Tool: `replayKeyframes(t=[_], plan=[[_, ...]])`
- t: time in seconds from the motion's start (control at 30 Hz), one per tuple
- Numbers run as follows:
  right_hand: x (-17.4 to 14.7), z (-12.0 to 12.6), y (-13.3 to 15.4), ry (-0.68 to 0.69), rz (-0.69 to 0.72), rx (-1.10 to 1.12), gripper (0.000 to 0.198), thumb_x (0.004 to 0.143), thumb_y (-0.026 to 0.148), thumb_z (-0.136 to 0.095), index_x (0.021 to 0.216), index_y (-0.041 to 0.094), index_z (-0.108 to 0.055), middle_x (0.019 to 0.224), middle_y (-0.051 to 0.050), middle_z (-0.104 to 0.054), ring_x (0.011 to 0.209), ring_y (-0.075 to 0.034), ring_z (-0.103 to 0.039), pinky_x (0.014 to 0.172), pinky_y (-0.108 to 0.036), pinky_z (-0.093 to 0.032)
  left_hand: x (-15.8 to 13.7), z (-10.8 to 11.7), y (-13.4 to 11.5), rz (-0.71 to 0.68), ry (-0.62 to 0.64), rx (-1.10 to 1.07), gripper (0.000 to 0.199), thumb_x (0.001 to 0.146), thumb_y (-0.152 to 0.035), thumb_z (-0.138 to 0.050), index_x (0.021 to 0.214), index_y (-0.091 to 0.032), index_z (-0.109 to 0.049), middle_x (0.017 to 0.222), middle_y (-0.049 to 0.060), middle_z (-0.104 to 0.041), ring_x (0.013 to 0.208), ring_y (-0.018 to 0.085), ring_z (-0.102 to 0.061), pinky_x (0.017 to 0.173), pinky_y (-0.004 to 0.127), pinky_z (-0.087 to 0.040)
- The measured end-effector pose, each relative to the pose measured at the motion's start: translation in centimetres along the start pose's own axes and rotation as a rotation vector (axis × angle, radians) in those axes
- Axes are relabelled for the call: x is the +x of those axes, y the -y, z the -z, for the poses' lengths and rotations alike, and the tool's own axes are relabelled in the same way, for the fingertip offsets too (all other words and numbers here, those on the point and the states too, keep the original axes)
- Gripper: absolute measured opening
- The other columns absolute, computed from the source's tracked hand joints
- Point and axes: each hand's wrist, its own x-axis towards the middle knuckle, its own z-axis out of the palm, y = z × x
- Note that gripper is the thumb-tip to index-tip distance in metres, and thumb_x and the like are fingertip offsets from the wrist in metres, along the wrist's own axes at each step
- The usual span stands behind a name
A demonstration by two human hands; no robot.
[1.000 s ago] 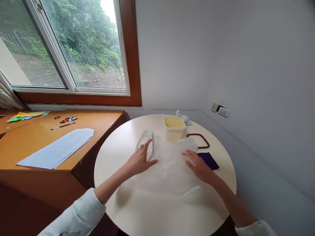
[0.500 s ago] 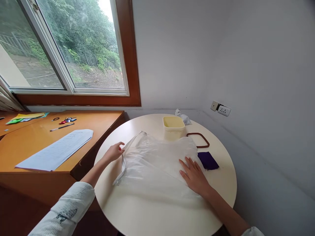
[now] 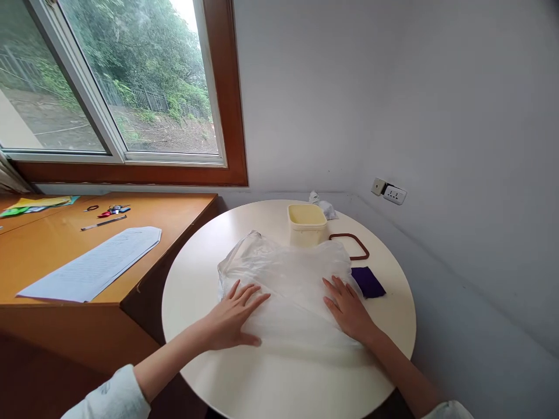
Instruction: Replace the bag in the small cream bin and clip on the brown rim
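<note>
A translucent white plastic bag lies spread on the round table, wrinkled toward its far left corner. My left hand, fingers spread, is over the bag's near left part. On its right side rests my right hand, fingers stretched out and apart. Just beyond the right hand, a dark purple cloth piece sits partly against the bag's edge. Neither hand grips anything.
Behind the bag stands a pale yellow plastic tub, with a crumpled white bag by it. A brown frame-like ring lies to the right. Papers and a pen are on the wooden desk at left.
My left hand has left the bag's left edge and moved right and nearer, over the bag, fingers spread. The left edge now lies folded inward. My right hand stays nearly in place.
</note>
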Motion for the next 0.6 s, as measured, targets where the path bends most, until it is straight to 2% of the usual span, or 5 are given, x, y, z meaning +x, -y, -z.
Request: replayKeyframes(t=[0.07, 0.17, 0.33, 0.47, 0.6], plan=[[-0.1, 0.1, -0.3, 0.001, 0.011, 0.008, 0.054, 0.090, 0.048, -0.020, 0.139, 0.024, -0.027, 0.146, -0.007, -0.023, 0.135, -0.019, -0.016, 0.109, -0.041, -0.014, -0.9, -0.8, 1.1, 0.009, -0.047, 0.084, 0.059, 0.077, -0.033, -0.053, 0.132, -0.025, -0.034, 0.130, 0.011, -0.045, 0.123, 0.028, -0.038, 0.107, 0.052, -0.013], [-0.1, 0.0, -0.5, 0.007, 0.023, -0.003, 0.053, 0.090, 0.048, -0.021, 0.138, 0.025, -0.030, 0.146, -0.006, -0.023, 0.135, -0.019, -0.015, 0.109, -0.041, -0.014, -1.7, -0.8, 3.5, 0.034, -0.145, 0.198, 0.040, 0.074, -0.011, -0.043, 0.112, -0.021, -0.052, 0.116, 0.010, -0.054, 0.110, 0.023, -0.050, 0.106, 0.046, -0.021], [-0.1, -0.2, -0.5, 0.003, 0.018, 0.005, 0.052, 0.090, 0.047, -0.022, 0.136, 0.026, -0.033, 0.146, -0.006, -0.024, 0.135, -0.019, -0.015, 0.110, -0.042, -0.013, -2.3, 1.8, 6.8, 0.117, -0.348, 0.281, 0.033, 0.072, -0.006, -0.039, 0.094, -0.023, -0.058, 0.098, 0.006, -0.060, 0.093, 0.022, -0.055, 0.095, 0.043, -0.035], [-0.1, -0.1, -0.4, -0.029, 0.027, 0.119, 0.050, 0.089, 0.046, -0.028, 0.133, 0.023, -0.038, 0.144, -0.007, -0.029, 0.134, -0.021, -0.020, 0.109, -0.043, -0.016, -2.7, 4.2, 6.6, 0.141, -0.479, 0.126, 0.031, 0.066, -0.004, -0.038, 0.083, -0.021, -0.057, 0.094, 0.006, -0.059, 0.092, 0.022, -0.052, 0.085, 0.039, -0.041], [-0.6, 0.5, -1.4, -0.168, 0.020, 0.388, 0.041, 0.088, 0.040, -0.032, 0.121, 0.023, -0.051, 0.134, -0.007, -0.044, 0.124, -0.021, -0.039, 0.102, -0.040, -0.034, -3.0, 5.3, 5.3, 0.215, -0.459, -0.195, 0.031, 0.061, -0.002, -0.032, 0.077, -0.019, -0.051, 0.101, 0.006, -0.058, 0.094, 0.019, -0.053, 0.077, 0.031, -0.045]])
